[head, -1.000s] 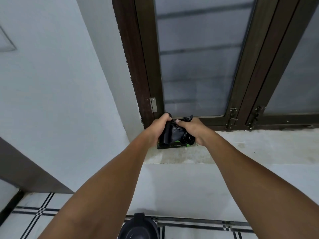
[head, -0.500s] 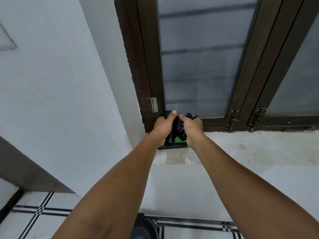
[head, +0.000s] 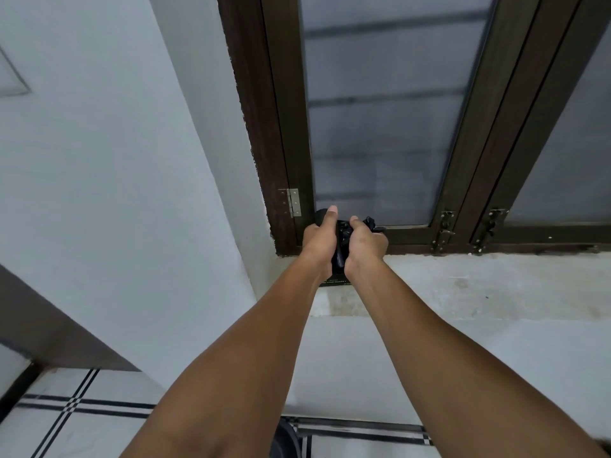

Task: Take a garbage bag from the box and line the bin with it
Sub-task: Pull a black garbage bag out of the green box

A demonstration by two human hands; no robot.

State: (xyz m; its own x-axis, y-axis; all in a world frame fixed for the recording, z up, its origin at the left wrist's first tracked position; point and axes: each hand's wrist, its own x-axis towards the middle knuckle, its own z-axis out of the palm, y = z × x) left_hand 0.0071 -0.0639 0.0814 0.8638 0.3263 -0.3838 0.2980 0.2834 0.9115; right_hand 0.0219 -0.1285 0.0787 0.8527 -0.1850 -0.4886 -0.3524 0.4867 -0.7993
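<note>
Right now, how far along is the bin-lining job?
Early. Done: both hands have reached the box on the window ledge. In hand: left hand and right hand grip black garbage bag material just above the box; whether one bag is separated can't be told. Left: pull it clear, open it, and line the bin, barely visible at the bottom edge.

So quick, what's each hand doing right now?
Left hand: closed on the black garbage bag.
Right hand: closed on the same bag.
</note>
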